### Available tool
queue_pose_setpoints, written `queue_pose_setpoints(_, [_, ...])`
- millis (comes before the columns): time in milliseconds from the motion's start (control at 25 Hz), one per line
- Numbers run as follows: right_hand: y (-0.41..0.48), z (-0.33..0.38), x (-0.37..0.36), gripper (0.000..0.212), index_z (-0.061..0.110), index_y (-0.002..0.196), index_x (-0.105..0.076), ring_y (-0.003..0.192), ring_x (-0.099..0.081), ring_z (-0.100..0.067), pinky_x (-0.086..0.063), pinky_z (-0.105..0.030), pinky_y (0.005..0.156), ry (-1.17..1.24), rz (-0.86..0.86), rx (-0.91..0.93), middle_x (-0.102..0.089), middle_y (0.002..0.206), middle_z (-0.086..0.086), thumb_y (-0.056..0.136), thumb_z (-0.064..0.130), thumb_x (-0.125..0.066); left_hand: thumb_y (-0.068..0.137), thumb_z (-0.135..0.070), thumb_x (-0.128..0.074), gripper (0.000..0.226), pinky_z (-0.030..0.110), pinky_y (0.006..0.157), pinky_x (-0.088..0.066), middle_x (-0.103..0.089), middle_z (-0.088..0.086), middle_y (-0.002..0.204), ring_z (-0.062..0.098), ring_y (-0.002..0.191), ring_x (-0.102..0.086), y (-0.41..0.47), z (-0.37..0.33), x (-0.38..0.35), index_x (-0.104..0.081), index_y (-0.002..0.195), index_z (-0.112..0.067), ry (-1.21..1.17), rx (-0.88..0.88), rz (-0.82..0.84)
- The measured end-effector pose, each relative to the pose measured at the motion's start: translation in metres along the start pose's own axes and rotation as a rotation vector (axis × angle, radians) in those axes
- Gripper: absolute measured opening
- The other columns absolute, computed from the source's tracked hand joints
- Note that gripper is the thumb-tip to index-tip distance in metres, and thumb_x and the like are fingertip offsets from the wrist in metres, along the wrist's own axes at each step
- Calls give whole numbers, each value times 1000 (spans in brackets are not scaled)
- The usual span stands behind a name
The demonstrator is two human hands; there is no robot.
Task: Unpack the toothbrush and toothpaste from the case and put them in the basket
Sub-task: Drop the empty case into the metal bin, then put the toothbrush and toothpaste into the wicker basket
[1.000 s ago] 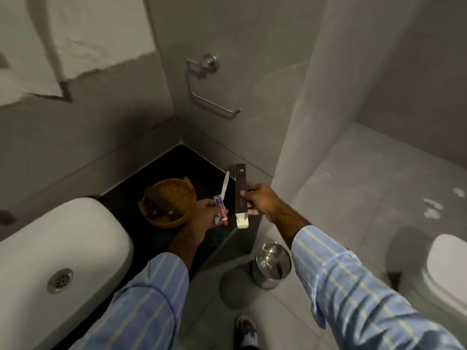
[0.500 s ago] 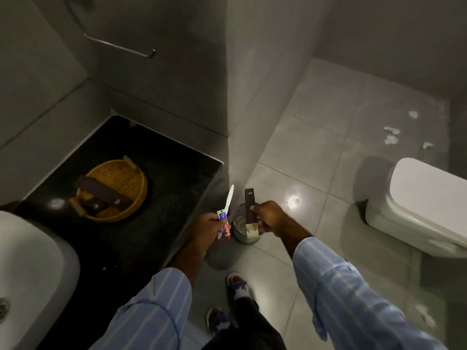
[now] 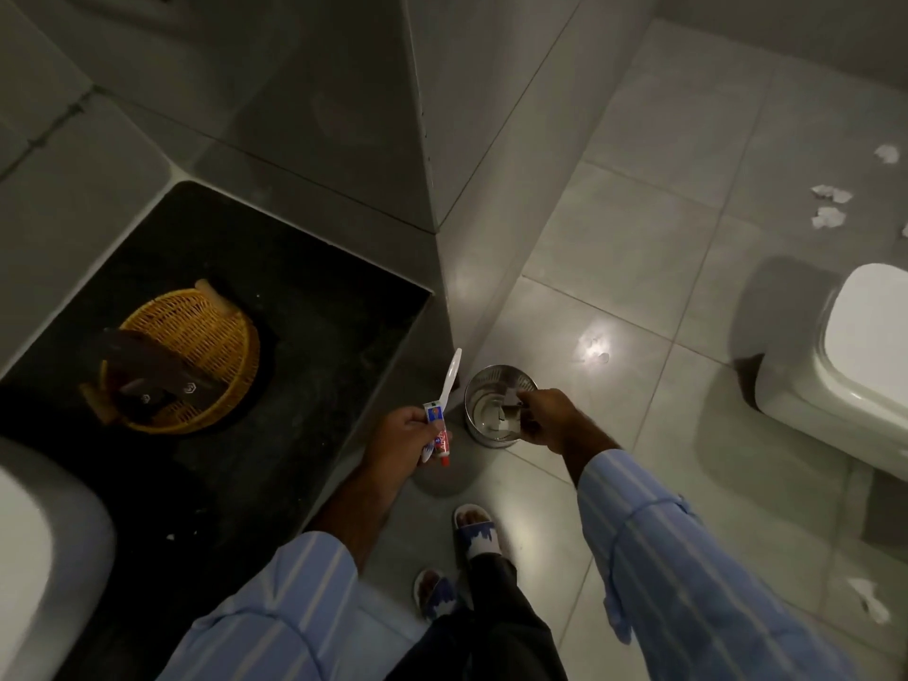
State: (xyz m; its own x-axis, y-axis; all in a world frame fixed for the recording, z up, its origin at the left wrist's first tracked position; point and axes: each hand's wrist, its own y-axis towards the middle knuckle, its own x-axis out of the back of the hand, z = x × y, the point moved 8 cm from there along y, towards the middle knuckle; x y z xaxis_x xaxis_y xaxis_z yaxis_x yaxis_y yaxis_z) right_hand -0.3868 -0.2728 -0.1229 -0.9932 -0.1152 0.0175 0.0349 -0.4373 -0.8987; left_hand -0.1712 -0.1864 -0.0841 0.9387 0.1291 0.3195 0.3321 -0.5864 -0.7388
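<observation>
Left hand (image 3: 400, 442): grip closed around the toothbrush (image 3: 449, 380) and toothpaste (image 3: 439, 432) together.
Right hand (image 3: 548, 420): grip pinching the empty case (image 3: 511, 410) over the steel bin (image 3: 494, 403) on the floor.
Basket (image 3: 196, 346): on the dark worktop, up and to the left of the left hand (the nearer hand), well apart.
Long axis: brush handle points up and away, tilted right.
Look: white brush; small tube, red cap downward.
Judgement: carry leftward next.

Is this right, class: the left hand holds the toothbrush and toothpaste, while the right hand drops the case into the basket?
Not quite. In the head view the right hand holds the case over the metal bin, not the basket. The left hand does hold the toothbrush and toothpaste.
</observation>
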Motion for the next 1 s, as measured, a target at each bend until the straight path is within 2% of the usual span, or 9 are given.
queue_pose_setpoints(80, [10,1,1,18,1,109,-60,64,-59,-24,-55,-26,46,71,13,-19,-60,85,-18,96,14,-56,90,-17,-67,11,37,77,-61,-70,12,111,23,95,-69,8,0,-2,-66,100,-15,4,6,1])
queue_pose_setpoints(200, [16,16,3,25,2,102,-63,67,-63,-27,-58,-31,55,-129,-5,27,-65,90,-20,93,25,-60,89,-18,-67,15,41,82,-61,-70,11,112,26,102,-69,16,-2,-5,-66,104,-14,49,12,17])
queue_pose_setpoints(320, [-2,66,-5,31,5,100,-70,86,-69,-29,-59,-38,78,-497,-165,359,-72,98,-13,91,33,-62,89,-12,-67,13,30,59,-60,-73,17,105,24,84,-72,14,-13,-5,-65,101,-10,31,17,69])
queue_pose_setpoints(400, [-37,110,-26,23,9,100,-71,85,-65,-19,-53,-23,72,-606,-175,663,-70,94,-4,92,29,-62,90,-10,-66,18,28,51,-58,-73,12,92,20,70,-72,6,-28,0,-63,107,-6,43,3,94])
queue_pose_setpoints(480, [-68,140,-61,20,10,103,-71,90,-63,-17,-53,-24,78,-840,-8,870,-69,100,-4,92,25,-63,91,-14,-66,17,24,51,-57,-69,1,84,14,66,-71,-3,-48,10,-62,106,-10,171,-71,96])
queue_pose_setpoints(600, [-104,148,-109,31,11,118,-70,109,-63,-23,-50,-35,99,-1342,307,918,-68,120,-9,92,26,-63,90,-24,-67,15,21,57,-53,-66,-3,82,13,71,-67,-18,-88,29,-66,100,-13,423,-260,84])
queue_pose_setpoints(680, [-127,150,-130,33,14,121,-69,112,-63,-22,-48,-33,101,-1507,431,970,-68,123,-8,92,29,-63,90,-31,-66,18,22,69,-50,-67,-4,85,13,78,-64,-28,-112,46,-68,97,-14,532,-364,38])
queue_pose_setpoints(840, [-163,166,-160,35,18,126,-67,113,-62,-20,-47,-30,99,-1643,498,1068,-67,127,-5,91,23,-63,89,-27,-67,19,23,78,-45,-69,-2,98,11,89,-63,-45,-140,84,-70,105,-17,565,-426,-24])
queue_pose_setpoints(1000, [-177,180,-185,33,16,120,-70,109,-63,-22,-47,-30,94,-1674,494,1065,-69,121,-6,90,27,-64,88,-28,-67,22,16,67,-44,-68,-7,98,0,80,-60,-63,-157,121,-68,110,-22,522,-445,-40])
